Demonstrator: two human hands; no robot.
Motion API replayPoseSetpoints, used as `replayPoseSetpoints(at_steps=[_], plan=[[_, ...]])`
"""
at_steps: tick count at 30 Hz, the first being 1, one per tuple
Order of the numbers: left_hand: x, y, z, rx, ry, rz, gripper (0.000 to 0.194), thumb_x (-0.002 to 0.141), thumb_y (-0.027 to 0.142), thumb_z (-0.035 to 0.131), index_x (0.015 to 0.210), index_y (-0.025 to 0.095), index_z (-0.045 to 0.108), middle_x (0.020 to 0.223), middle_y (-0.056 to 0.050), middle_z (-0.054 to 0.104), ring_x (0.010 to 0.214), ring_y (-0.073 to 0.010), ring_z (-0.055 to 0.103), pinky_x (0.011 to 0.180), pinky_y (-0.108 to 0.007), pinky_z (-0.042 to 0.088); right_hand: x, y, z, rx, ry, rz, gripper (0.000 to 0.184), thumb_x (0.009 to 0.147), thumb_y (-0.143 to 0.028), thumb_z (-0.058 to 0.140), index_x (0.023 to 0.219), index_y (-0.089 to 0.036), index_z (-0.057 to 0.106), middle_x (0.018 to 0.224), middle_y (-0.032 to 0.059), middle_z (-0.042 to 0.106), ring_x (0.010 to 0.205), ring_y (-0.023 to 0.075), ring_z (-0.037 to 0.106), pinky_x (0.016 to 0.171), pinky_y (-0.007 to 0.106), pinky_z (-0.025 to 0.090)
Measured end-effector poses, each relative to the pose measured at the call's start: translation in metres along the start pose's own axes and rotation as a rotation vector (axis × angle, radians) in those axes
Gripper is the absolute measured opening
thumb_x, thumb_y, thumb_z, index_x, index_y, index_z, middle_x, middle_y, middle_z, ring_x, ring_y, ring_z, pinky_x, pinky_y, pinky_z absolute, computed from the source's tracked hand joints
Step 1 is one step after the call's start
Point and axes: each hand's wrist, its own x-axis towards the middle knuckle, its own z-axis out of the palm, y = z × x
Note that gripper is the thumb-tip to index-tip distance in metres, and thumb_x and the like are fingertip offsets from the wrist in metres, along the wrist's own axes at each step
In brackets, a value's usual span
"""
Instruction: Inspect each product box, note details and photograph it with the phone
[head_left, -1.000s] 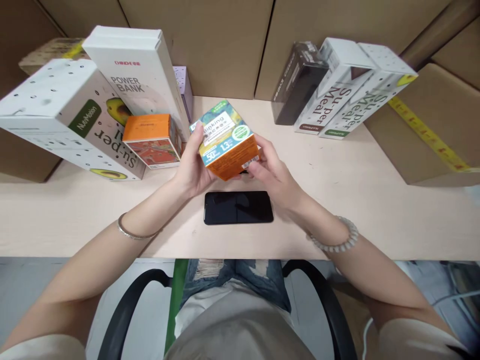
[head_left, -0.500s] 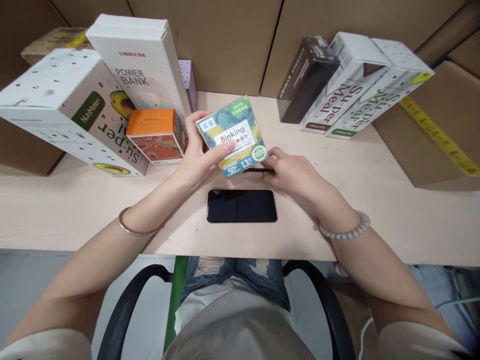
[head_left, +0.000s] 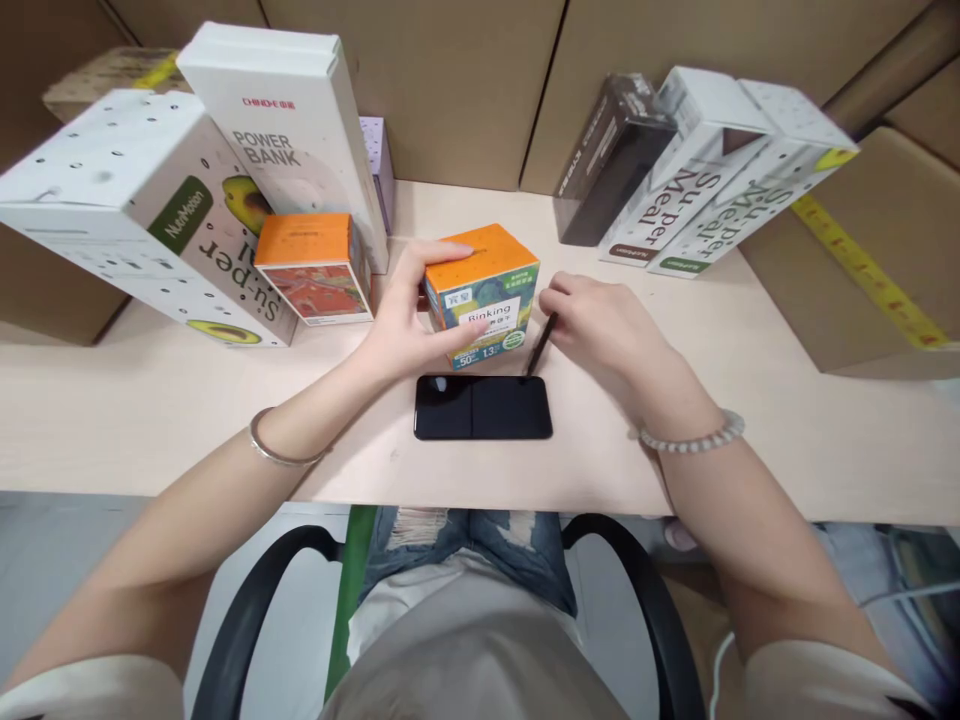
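My left hand (head_left: 409,320) grips a small Binking biscuit box (head_left: 491,318) with an orange top and a blue-green front. Its thumb lies across the printed front and a finger rests over the top. To the right, my right hand (head_left: 592,318) is closed on a thin dark pen-like stick (head_left: 539,347), whose lower end points down toward the phone. A black smartphone (head_left: 484,408) lies flat on the table just in front of the biscuit box, its screen dark. Left of my left hand stands a second small orange box (head_left: 307,240).
At the left stand a white avocado-print carton (head_left: 97,235) and a tall power bank box (head_left: 277,130). A dark box (head_left: 611,160) and two white Su-per Meal boxes (head_left: 694,180) line the back right. Behind them, cardboard (head_left: 885,250) borders the table (head_left: 360,455).
The Binking box has tipped upright and lowered, so its orange top now shows. The dark stick in my right hand has swung from nearly level to slanting downward.
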Motion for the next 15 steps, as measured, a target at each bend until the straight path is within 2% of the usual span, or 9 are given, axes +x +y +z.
replayPoseSetpoints(at_steps=[3, 5, 7, 9, 12, 14, 15], plan=[[0.001, -0.005, -0.002, -0.048, 0.013, -0.047, 0.072, 0.072, 0.059, 0.097, 0.131, 0.033, 0.064, 0.132, -0.008, 0.063, 0.118, -0.0337, 0.067, 0.107, -0.060, 0.058, -0.001, 0.003, 0.002, 0.095, 0.133, 0.108, 0.017, 0.094, -0.019, 0.056, 0.104, -0.022, 0.069, 0.118, 0.0133, 0.073, 0.088, 0.0253, 0.067, 0.069, 0.038, 0.042], [0.003, -0.009, -0.003, -0.055, 0.001, -0.034, 0.074, 0.071, 0.059, 0.097, 0.132, 0.034, 0.063, 0.135, -0.008, 0.063, 0.123, -0.0348, 0.066, 0.110, -0.060, 0.057, -0.002, 0.006, 0.006, 0.222, 0.334, 0.191, 0.015, 0.096, -0.027, 0.052, 0.100, -0.023, 0.066, 0.113, 0.0131, 0.071, 0.087, 0.0254, 0.067, 0.072, 0.039, 0.047], [0.005, -0.012, -0.002, -0.050, -0.041, -0.010, 0.078, 0.070, 0.058, 0.097, 0.136, 0.035, 0.063, 0.141, -0.009, 0.061, 0.131, -0.0372, 0.062, 0.114, -0.061, 0.054, -0.004, 0.008, 0.009, 0.432, 0.552, 0.243, 0.022, 0.100, -0.039, 0.047, 0.096, -0.024, 0.063, 0.100, 0.0102, 0.069, 0.081, 0.0249, 0.067, 0.073, 0.041, 0.051], [0.006, -0.014, -0.001, -0.044, -0.096, 0.025, 0.082, 0.070, 0.057, 0.098, 0.140, 0.034, 0.062, 0.146, -0.011, 0.060, 0.136, -0.0390, 0.060, 0.117, -0.061, 0.052, -0.005, 0.007, 0.009, 0.715, 0.674, 0.281, 0.038, 0.105, -0.055, 0.041, 0.097, -0.026, 0.065, 0.081, 0.0037, 0.063, 0.067, 0.0222, 0.064, 0.068, 0.041, 0.052], [0.006, -0.016, 0.000, 0.033, -0.159, 0.051, 0.083, 0.070, 0.060, 0.098, 0.140, 0.031, 0.064, 0.141, -0.013, 0.062, 0.134, -0.0404, 0.060, 0.119, -0.062, 0.048, -0.005, -0.002, 0.001, 1.134, 0.685, 0.326, 0.060, 0.105, -0.078, 0.039, 0.098, -0.028, 0.070, 0.068, 0.0002, 0.060, 0.059, 0.0210, 0.064, 0.060, 0.039, 0.053], [0.005, -0.020, 0.000, 0.111, -0.181, 0.059, 0.080, 0.068, 0.064, 0.098, 0.134, 0.030, 0.068, 0.131, -0.014, 0.066, 0.130, -0.0415, 0.060, 0.119, -0.065, 0.046, -0.004, -0.010, -0.008, 1.276, 0.673, 0.315, 0.059, 0.098, -0.084, 0.054, 0.093, -0.028, 0.072, 0.071, 0.0019, 0.066, 0.061, 0.0212, 0.068, 0.054, 0.036, 0.053], [0.005, -0.022, 0.001, 0.138, -0.186, 0.066, 0.079, 0.067, 0.066, 0.099, 0.131, 0.030, 0.070, 0.126, -0.014, 0.066, 0.128, -0.0421, 0.060, 0.118, -0.067, 0.045, -0.005, -0.015, -0.012, 1.291, 0.665, 0.308, 0.053, 0.094, -0.081, 0.066, 0.089, -0.028, 0.071, 0.070, 0.0015, 0.067, 0.059, 0.0198, 0.067, 0.051, 0.035, 0.051]])
